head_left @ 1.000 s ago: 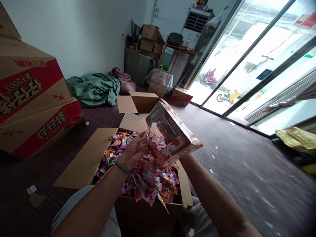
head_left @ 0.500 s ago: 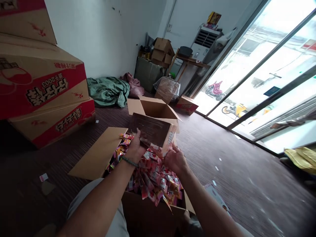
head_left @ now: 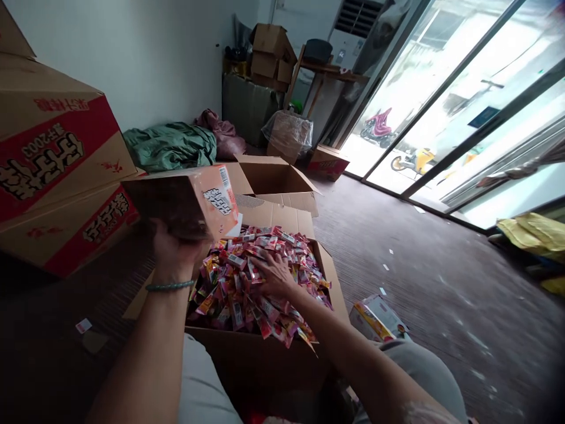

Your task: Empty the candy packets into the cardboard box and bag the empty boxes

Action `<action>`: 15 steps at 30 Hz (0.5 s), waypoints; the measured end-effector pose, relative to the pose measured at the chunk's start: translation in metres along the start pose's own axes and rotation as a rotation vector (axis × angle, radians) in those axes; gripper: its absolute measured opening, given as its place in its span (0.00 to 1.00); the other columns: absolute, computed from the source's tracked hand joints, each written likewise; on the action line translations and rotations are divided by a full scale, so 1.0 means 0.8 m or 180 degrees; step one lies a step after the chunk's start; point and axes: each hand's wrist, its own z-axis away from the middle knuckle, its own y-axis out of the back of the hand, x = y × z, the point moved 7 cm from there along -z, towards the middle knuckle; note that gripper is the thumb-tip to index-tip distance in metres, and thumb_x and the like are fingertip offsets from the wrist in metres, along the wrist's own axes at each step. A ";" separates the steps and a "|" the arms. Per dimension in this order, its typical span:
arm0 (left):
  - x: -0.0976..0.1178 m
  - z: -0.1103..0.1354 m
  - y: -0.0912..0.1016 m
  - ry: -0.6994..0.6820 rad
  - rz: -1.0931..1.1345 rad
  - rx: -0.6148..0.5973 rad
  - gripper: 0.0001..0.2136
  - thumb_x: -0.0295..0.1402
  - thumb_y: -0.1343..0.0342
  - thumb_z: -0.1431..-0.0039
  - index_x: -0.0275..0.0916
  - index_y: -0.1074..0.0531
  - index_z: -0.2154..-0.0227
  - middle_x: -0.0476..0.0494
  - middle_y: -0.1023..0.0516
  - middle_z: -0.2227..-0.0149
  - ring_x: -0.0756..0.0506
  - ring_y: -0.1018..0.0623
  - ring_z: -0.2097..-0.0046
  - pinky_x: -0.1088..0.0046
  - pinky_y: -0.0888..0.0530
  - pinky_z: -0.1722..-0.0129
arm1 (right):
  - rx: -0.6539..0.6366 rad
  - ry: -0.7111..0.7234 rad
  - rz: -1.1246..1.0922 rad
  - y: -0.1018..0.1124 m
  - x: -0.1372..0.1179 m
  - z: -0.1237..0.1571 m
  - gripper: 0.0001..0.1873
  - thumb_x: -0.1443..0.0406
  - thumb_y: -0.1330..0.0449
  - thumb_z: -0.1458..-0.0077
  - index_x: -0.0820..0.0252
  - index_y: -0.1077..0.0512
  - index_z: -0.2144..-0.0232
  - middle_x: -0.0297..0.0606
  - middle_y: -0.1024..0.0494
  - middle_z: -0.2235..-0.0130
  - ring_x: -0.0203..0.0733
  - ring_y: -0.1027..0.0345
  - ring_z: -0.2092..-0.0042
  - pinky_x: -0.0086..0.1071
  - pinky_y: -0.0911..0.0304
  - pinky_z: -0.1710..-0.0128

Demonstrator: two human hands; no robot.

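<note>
Left hand [head_left: 174, 250] holds the box [head_left: 216, 203], gripping low with the dark side facing the wearer; how far the fingers wrap is lost in shadow. Box hangs tilted off the far left corner of the carton [head_left: 247, 353]. Right hand [head_left: 276, 274] rests on the packets [head_left: 238, 309], fingers spread and bent, lying among the wrappers (cannot tell whether any are pinched beneath).

Packets heap about level with the rim, some poking over the near edge toward the right corner. Likeliest trouble, in my judgement: a spill there, caused by a broad push toward the wearer. The box, borne by one hand, could twist loose if the grip slackens; its thin-looking walls might dent under a hard squeeze.

Edges and room: box lines up in view with the stack [head_left: 62, 153] at left, gap unclear, so a leftward swing risks a knock. Beyond the far edge sits the rear carton [head_left: 282, 203], leaving little space that way. Knees crowd the near side. Past the right edge a floor box [head_left: 377, 318] lies just beside the knee; farther out, the floor [head_left: 436, 282] runs open (a few scraps only) to the glass doors [head_left: 388, 141].
</note>
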 end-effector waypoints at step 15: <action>0.046 -0.012 0.034 -0.0440 -0.0588 0.0669 0.28 0.53 0.63 0.32 0.42 0.29 0.44 0.44 0.15 0.64 0.42 0.17 0.68 0.65 0.20 0.72 | 0.0358 0.1073 -0.0102 -0.019 -0.020 -0.045 0.28 0.60 0.45 0.37 0.41 0.38 0.36 0.47 0.35 0.40 0.52 0.38 0.46 0.47 0.35 0.49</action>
